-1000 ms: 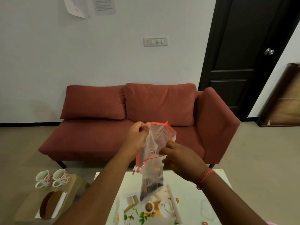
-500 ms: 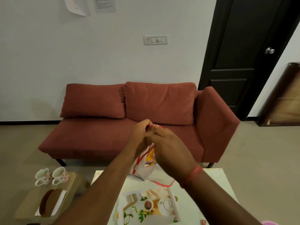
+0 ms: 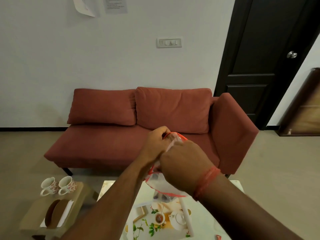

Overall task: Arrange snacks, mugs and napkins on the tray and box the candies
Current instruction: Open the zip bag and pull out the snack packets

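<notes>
A: What sits at the far left?

B: A low tan wooden side table [image 3: 78, 191] carrying two white mugs with red flower print [image 3: 58, 185], standing upright side by side and touching or nearly so. Nearer the camera on the same table lies a brown oval piece [image 3: 53, 213] on white folded napkins [image 3: 66, 211].

A: And the hands?

B: The left hand [image 3: 158, 143] is raised over the near edge of the white table [image 3: 230, 210], its grip pinched on the upper rim of a clear plastic zip bag with red edging [image 3: 166, 186]. The right hand [image 3: 185, 163] is just beside it, lower and to the right, fingers curled against the bag's side. Whether that grip actually clamps the plastic I cannot tell, since the back of the hand hides the fingertips.

A: Where does the bag lie relative to them?

B: It hangs between and below both hands, its red rim at the left fingers, its body under the right palm. Dark, blurred contents sit at the bottom.

A: Beneath it?

B: A white-rimmed tray printed with a teapot, cup and green leaves [image 3: 186, 209] rests on the table, straight under the bag. A small red wrapped piece [image 3: 218, 237] lies at the table's lower right.
</notes>
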`<state>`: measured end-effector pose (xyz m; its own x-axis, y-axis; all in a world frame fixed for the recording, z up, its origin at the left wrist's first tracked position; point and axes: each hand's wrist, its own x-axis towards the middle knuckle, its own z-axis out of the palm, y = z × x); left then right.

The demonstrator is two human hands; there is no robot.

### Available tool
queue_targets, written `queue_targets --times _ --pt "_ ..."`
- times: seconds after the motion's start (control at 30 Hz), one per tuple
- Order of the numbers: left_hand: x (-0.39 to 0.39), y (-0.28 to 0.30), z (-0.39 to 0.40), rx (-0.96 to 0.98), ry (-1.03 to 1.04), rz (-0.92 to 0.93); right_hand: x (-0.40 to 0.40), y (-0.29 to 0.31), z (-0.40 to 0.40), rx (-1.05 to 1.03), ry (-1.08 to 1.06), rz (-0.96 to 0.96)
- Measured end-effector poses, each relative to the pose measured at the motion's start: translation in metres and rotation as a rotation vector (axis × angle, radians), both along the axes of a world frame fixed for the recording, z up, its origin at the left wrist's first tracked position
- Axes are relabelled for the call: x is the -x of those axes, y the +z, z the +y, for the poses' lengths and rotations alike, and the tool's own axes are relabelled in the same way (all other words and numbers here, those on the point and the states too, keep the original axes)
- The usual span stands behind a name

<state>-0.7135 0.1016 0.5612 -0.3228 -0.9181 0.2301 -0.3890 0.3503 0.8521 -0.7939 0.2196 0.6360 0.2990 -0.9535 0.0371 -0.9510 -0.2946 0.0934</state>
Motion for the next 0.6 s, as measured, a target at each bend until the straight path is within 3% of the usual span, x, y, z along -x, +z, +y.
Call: queue_targets --times 0.07,0.23,0.33,0.43,0.6 --pt "0.001 0.003 0.001 -0.023 -0.014 0.0 0.0 -0.01 -0.008 0.017 0.014 0.011" --pt "-0.004 0.018 -0.001 0.029 0.02 0.045 0.007 -0.047 -0.016 -0.165 0.034 0.289" --pt "0.0 0.021 0.001 0.055 0.006 0.036 0.003 -0.071 -0.028 -0.135 0.149 0.335" --pt "0.004 0.018 0.005 0.057 -0.03 -0.005 0.0 -0.084 -0.048 -0.14 0.215 0.25" --pt "0.006 0.021 0.006 0.081 -0.057 -0.04 -0.004 -0.104 -0.078 -0.308 0.023 -0.005"
